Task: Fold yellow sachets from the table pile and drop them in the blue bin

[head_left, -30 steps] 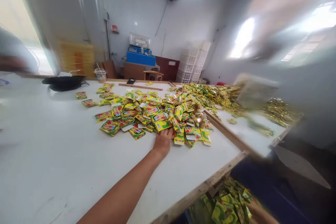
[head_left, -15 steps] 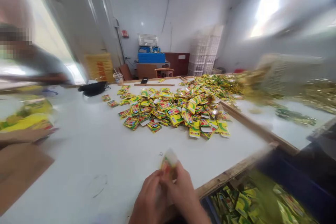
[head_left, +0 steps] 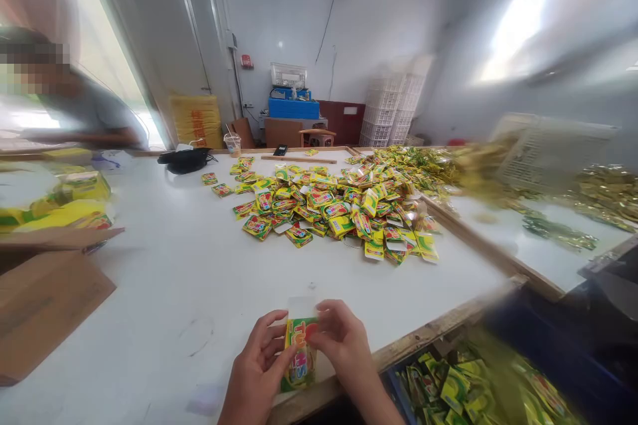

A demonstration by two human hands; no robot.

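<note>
A small yellow-green carton [head_left: 300, 355] with pink and white lettering stands near the table's front edge, its white top flap raised. My left hand [head_left: 259, 358] grips it from the left, thumb across the printed front. On the other side my right hand [head_left: 343, 339] has its thumb and curled fingers at the upper right edge, beside the flap. Whether anything else sits between the right fingertips cannot be made out. Beyond both hands lies a heap of similar cartons [head_left: 319, 202], several with white flaps sticking out.
At the left are an open cardboard box [head_left: 54, 305] and a person [head_left: 94, 109] across the table. A wooden strip [head_left: 463, 246] borders a section holding gold-green wrapped pieces [head_left: 419, 163] and a tipped white crate [head_left: 553, 153]. Below right, a blue bin [head_left: 399, 398] contains green packets.
The carton has turned from a tilted pose to show its lettered front, closer to me. My hands have spread apart around it. The view has shifted slightly.
</note>
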